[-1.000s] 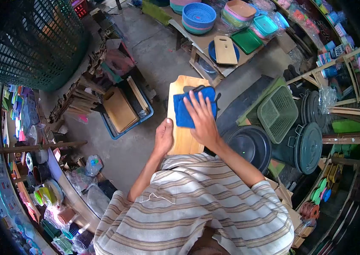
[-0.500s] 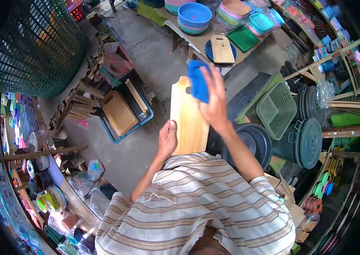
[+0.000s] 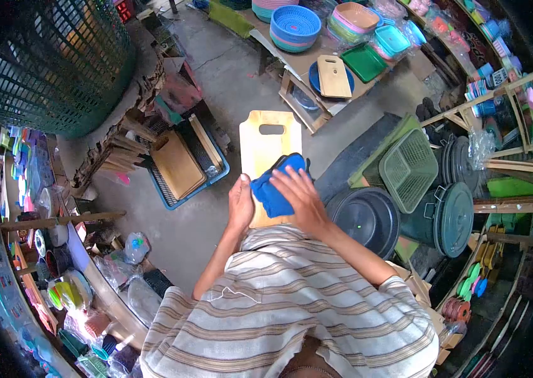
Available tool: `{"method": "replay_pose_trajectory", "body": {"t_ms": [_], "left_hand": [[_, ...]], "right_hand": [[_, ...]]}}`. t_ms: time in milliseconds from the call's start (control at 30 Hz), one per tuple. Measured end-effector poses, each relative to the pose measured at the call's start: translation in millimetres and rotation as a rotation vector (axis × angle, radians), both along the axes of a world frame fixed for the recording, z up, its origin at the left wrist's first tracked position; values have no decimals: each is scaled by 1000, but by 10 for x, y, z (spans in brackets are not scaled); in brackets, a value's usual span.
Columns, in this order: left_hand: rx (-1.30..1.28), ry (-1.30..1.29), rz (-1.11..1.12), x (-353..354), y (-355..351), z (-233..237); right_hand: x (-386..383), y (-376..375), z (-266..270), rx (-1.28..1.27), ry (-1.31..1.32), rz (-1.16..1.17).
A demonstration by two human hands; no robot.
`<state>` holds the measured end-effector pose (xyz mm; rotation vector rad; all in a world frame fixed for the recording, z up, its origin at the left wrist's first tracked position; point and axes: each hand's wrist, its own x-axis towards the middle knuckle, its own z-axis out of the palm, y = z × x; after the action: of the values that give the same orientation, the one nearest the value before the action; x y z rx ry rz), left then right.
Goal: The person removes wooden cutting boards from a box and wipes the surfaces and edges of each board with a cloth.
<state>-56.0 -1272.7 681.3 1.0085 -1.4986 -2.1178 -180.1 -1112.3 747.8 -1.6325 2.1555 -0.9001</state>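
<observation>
A pale wooden cutting board (image 3: 255, 146) with a cut-out handle slot is held upright-ish before my striped shirt, slot end away from me. My left hand (image 3: 240, 205) grips its left edge, thumb on the face. My right hand (image 3: 304, 198) presses a blue cloth (image 3: 271, 196) against the lower part of the board, fingers stretched over the cloth. The cloth hides much of the board's lower right face.
To the left, more wooden boards (image 3: 178, 167) lie in a blue tray (image 3: 212, 184). Another board (image 3: 334, 77) rests on a low table with stacked baskets (image 3: 295, 28). On the right are a dark basin (image 3: 361, 220), a green basket (image 3: 408, 170) and a lidded bin (image 3: 455, 220).
My right hand has moved the blue cloth from the board's far right corner down toward me onto its lower face. The board has turned slightly, and its handle slot now shows fully.
</observation>
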Motion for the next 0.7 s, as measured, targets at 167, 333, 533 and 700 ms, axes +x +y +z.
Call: {"method": "replay_pose_trajectory", "body": {"t_ms": [167, 333, 533, 700], "left_hand": [[-92, 37, -17, -133, 94, 359], [-144, 18, -55, -133, 168, 216], [-157, 26, -85, -171, 190, 132], [-4, 2, -14, -138, -14, 76]], "right_hand": [[-510, -301, 82, -64, 206, -279], [-897, -589, 315, -278, 168, -393], [-398, -704, 172, -99, 318, -247], [-45, -343, -22, 27, 331, -39]]}}
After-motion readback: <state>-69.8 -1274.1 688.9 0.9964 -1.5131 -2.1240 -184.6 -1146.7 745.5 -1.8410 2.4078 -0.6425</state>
